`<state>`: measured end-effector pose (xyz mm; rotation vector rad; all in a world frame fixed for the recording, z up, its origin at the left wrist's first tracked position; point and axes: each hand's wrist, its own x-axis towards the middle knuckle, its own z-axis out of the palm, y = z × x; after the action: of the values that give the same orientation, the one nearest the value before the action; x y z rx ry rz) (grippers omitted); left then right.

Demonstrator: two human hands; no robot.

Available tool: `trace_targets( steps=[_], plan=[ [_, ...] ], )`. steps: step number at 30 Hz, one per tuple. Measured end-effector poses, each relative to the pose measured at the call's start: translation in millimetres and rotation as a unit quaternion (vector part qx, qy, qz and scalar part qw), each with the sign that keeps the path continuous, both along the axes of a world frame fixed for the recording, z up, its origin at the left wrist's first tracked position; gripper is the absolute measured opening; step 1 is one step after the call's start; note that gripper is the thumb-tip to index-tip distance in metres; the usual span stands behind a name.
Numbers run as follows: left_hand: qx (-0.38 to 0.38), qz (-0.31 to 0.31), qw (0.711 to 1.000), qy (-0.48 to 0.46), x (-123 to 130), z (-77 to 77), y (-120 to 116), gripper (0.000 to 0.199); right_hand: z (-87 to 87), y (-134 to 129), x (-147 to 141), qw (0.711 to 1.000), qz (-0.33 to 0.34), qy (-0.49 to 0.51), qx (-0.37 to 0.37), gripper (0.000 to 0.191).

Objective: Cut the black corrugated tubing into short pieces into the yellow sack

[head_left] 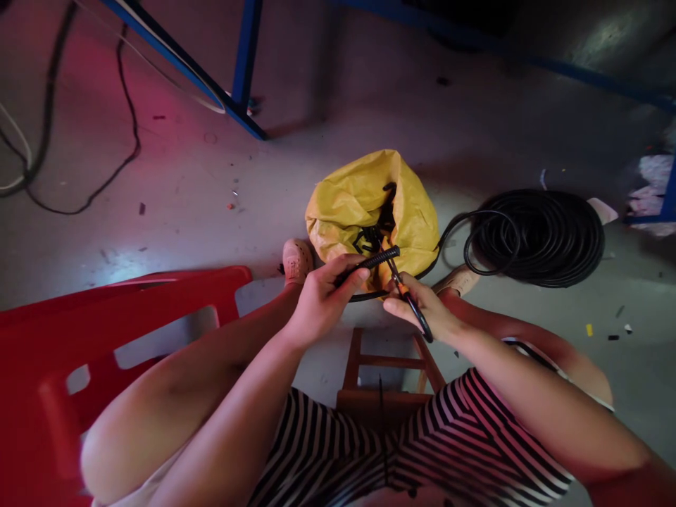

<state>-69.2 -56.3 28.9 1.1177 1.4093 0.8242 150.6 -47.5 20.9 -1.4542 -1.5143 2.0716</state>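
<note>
Near the middle of the view, my left hand [330, 296] is closed round a black ribbed tube [383, 258], whose end sticks out to the right. My right hand [422, 306] grips scissors [405, 290] with black and orange handles. The scissor blades point up and left and meet the tube near its free end. Just beyond both hands, an open yellow bag [346, 201] stands on the floor with short black pieces inside. Black tubing passes below the hands and round the bag's right side towards a large black coil [539, 238].
A red plastic stool [127, 303] is at the left, and a small wooden stool [391, 362] sits between my legs. Blue metal frames [246, 56] cross the top. Cables [134, 134] lie at the upper left. Small scraps dot the floor, with white material [652, 183] at the right.
</note>
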Motion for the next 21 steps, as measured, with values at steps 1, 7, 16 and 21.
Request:
trace_targets(
  steps=[1,7,16,21],
  plan=[
    [0.003,-0.006,1.0,0.003,1,0.1,0,0.024,-0.5,-2,-1,1.0,0.007,-0.004,-0.002,0.053],
    [-0.001,-0.017,0.999,0.035,6,1.5,-3,0.025,-2.8,-8,-2,1.0,0.024,-0.015,-0.008,0.054],
    [0.008,-0.017,0.998,0.055,11,3.8,-3,0.022,3.0,-7,-4,0.999,0.017,-0.019,-0.022,0.054],
    [0.011,-0.021,0.997,0.07,12,6.4,-3,0.02,3.7,-7,-5,1.0,0.012,-0.014,-0.016,0.049]
  ],
)
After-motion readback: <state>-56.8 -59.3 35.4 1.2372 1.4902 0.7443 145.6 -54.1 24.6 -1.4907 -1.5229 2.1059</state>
